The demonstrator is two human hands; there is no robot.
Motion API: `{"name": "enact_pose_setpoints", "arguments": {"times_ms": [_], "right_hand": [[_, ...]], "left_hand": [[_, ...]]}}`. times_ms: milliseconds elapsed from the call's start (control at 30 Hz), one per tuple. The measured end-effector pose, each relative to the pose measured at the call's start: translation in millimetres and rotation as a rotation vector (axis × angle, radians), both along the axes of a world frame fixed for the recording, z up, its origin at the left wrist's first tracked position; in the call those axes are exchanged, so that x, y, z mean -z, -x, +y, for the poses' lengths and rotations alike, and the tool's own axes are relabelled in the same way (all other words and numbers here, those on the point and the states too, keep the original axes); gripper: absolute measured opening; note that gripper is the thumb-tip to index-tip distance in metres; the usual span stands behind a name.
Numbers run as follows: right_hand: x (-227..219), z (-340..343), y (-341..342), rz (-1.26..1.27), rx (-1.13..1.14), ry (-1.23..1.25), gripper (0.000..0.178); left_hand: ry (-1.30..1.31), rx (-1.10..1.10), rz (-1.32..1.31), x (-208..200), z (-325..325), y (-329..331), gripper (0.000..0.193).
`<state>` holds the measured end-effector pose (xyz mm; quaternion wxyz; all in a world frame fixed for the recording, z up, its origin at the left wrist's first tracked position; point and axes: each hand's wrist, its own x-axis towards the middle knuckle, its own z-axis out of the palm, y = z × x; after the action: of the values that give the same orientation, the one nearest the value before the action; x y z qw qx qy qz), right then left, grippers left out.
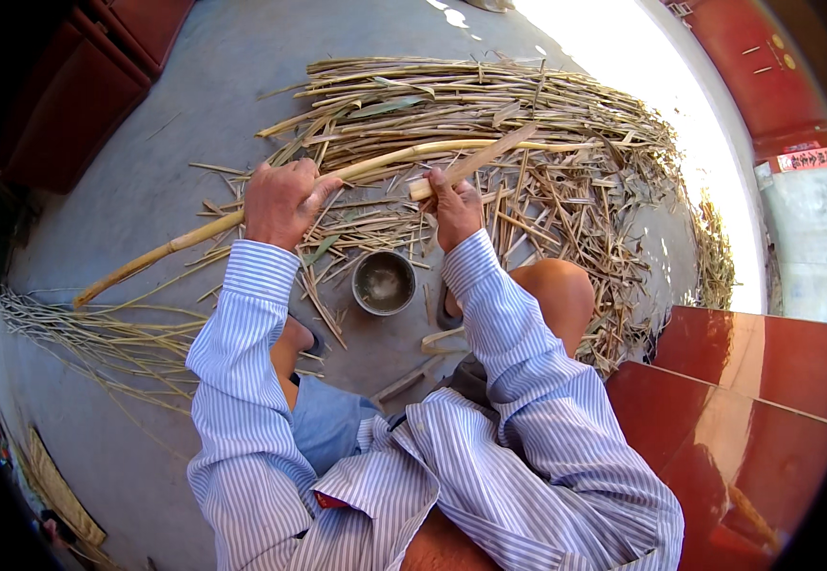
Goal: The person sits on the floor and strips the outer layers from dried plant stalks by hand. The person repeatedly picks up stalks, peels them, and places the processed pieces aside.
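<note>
A long yellow cane stalk runs from the lower left through my left hand, whose fingers are wrapped round it. Its far part arches to the right behind my right hand. My right hand is closed on a flat tan piece with a pale, blunt end showing on its left side. Whether this piece is a knife or a strip of dry sheath, I cannot tell. Between my feet, below the hands, stands a round bowl with murky liquid inside.
A big bundle of dry stalks lies across the floor ahead. Loose husks and scraps spread to the right. Thin rods lie at left. Dark red furniture stands far left, and a glossy red surface is at right.
</note>
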<state>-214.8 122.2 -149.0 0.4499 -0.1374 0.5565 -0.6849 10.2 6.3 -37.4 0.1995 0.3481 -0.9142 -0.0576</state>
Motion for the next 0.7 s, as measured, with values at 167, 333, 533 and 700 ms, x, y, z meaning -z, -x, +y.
{"name": "enact_pose_setpoints", "arguments": {"times_ms": [167, 333, 533, 700], "right_hand": [[29.0, 26.3, 66.1, -0.486, 0.451, -0.224, 0.048], [38.4, 0.2, 114.6, -0.474, 0.269, -0.177, 0.058], [49.3, -31.2, 151.9, -0.513, 0.246, -0.059, 0.026], [2.4, -44.6, -29.2, -0.532, -0.182, 0.103, 0.022]], "left_hand": [[-0.035, 0.015, 0.000, -24.5, 1.4, -6.6, 0.042], [-0.331, -0.136, 0.005, -47.0, -4.2, -47.5, 0.037], [-0.289, -0.221, -0.022, -46.9, -9.9, -86.2, 0.027], [0.136, 0.017, -0.042, -10.1, 3.2, -39.5, 0.034]]}}
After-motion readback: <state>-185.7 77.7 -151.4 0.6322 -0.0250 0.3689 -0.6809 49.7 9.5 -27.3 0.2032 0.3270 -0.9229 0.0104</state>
